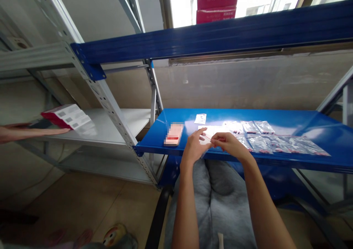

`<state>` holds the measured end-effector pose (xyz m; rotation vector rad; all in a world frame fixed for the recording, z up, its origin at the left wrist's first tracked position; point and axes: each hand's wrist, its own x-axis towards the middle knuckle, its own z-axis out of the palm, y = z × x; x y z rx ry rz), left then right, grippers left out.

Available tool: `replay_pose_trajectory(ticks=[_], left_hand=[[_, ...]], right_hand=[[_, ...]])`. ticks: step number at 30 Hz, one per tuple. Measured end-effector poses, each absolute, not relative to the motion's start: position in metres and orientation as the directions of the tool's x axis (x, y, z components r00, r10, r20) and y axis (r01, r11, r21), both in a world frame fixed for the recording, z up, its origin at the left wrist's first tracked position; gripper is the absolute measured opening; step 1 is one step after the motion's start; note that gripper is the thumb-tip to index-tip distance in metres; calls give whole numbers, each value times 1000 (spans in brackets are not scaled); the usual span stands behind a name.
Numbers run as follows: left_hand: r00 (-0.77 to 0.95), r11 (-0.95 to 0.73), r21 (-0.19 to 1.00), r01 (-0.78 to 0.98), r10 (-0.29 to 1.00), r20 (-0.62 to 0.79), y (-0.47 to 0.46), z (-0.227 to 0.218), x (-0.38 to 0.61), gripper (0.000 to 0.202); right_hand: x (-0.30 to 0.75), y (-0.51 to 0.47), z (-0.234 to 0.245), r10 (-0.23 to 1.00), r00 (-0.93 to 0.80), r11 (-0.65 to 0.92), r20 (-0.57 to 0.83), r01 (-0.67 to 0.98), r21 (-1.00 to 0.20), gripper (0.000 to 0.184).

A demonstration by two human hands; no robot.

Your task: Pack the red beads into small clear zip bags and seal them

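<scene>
At the front edge of the blue shelf (187,116), my left hand (193,145) curls its fingers round the left side of a small clear plastic bag (204,154). My right hand (228,144) pinches the bag's other side, thumb against forefinger. A thin reddish line runs between the two hands; the bag's contents are mostly hidden. Under and behind my fingers lies a white sheet (212,130). To the right, several clear bags (259,143) with small red pieces at their lower ends lie in two rows.
A phone-shaped pinkish object (173,135), partly pixelated, lies left of my hands. Behind is a small white packet (200,118). A blue beam (193,39) crosses above. At far left, another person's hand (59,131) holds a red-and-white box (66,116) over a white shelf (110,126).
</scene>
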<state>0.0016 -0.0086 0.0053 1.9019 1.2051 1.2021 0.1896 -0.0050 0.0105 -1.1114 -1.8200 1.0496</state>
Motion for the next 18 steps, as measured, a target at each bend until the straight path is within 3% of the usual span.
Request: replay_pose_trajectory(ticks=[7,12,18], left_hand=[[189,-364,910,200,925,329,-8,8,-6,39],[149,-343,935,87,933,329,-6,10,-8,30],[115,-313,950,4,944,311,-7,14,-7,27]], right_hand=[[199,-12,15,935,-263,318,240,313,-895,24],[197,-12,18,936,-169,346,310,263,-901,34],[191,-8,13,951,-169,294,260,222,-930,41]])
